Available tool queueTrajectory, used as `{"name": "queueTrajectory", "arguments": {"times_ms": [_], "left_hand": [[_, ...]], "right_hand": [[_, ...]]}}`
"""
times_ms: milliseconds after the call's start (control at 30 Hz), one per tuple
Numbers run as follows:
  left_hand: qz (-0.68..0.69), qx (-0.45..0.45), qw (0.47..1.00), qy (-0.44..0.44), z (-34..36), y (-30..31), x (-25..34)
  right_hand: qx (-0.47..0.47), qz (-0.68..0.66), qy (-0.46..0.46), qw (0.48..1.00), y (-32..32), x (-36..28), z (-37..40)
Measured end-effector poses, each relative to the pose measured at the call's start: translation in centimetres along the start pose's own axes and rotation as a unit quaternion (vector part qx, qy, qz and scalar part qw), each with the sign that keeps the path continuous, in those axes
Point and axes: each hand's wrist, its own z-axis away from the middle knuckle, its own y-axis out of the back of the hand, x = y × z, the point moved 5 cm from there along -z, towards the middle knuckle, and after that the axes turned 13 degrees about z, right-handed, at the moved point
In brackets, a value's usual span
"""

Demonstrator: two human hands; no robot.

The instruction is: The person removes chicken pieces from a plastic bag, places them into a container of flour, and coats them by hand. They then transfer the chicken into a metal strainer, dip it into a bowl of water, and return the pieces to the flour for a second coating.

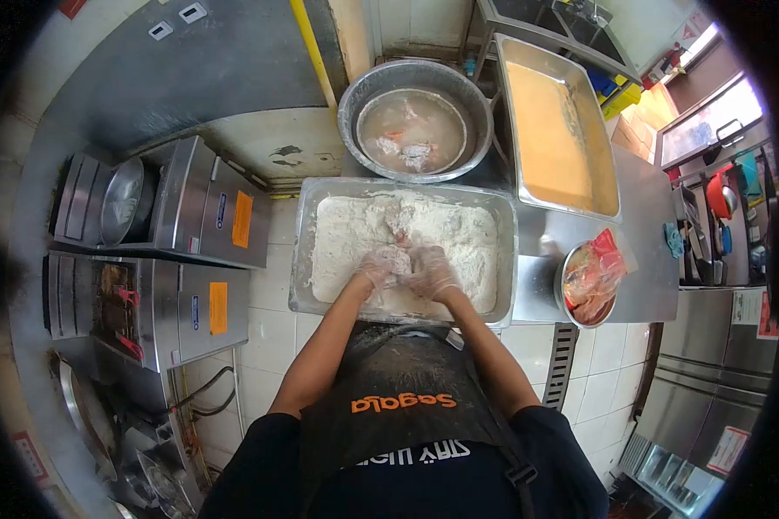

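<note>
A metal tub of white flour (333, 255) lies in front of me, and both my hands are down in it, in clear plastic gloves dusted with flour. My left hand (376, 270) is closed around a flour-coated chicken piece (396, 259). From the other side, my right hand (433, 275) has its fingers bent in against the same piece; its fingertips are partly lost in the flour. Just beyond the hands, another coated chicken piece (399, 218) rests on the flour, some pinkish flesh showing.
Behind the tub stands a round grey basin (355, 130) of cloudy liquid with pieces in it. A deep tray of orange-tan coating (550, 130) is at the back right. A metal bowl (571, 311) holds raw meat and a plastic bag (604, 270). Fryers (212, 303) line the left.
</note>
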Motion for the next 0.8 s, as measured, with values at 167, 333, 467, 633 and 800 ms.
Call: {"name": "queueTrajectory", "arguments": {"times_ms": [167, 333, 467, 633, 800], "left_hand": [[-0.033, 0.129, 0.991, -0.027, 1.4, 2.1, 0.5], [0.040, 0.141, 0.982, -0.121, 0.9, 3.3, 1.0], [0.033, 0.220, 0.956, -0.193, 3.8, 4.4, 5.6], [-0.272, 0.200, 0.930, -0.144, 4.2, 0.5, 8.0], [-0.298, 0.134, 0.943, -0.066, 3.3, -1.8, 5.4]], "right_hand": [[-0.020, -0.047, 0.039, 0.998, 1.7, 1.2, 1.8], [0.069, -0.002, 0.009, 0.998, -3.8, 2.9, 0.1], [-0.010, -0.452, -0.068, 0.889, 0.0, 6.4, 2.2], [-0.010, -0.275, -0.100, 0.956, 1.4, 5.4, 1.2], [-0.038, 0.096, -0.240, 0.965, 1.6, 1.7, 1.4]]}}
